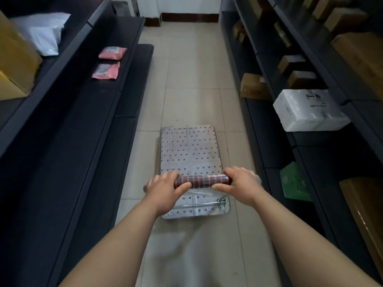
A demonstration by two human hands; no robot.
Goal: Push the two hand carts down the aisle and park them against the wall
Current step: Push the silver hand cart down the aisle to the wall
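Observation:
A hand cart with a perforated silver metal deck [189, 150] stands on the tiled aisle floor directly in front of me, pointing down the aisle. Its handle [202, 180] has a black foam grip with red rings and clear plastic wrap at both ends. My left hand [165, 188] grips the handle's left end. My right hand [241, 182] grips its right end. The white wall [186, 6] with a dark red skirting closes the aisle at the far end. Only one cart is in view.
Dark shelving [83, 112] lines the left side, holding two pink parcels [108, 63], a white bag and a yellow box. The right shelves [275, 141] carry cardboard boxes, a white foam box [308, 110] and a green box [294, 181]. The tiled floor [190, 65] runs between them.

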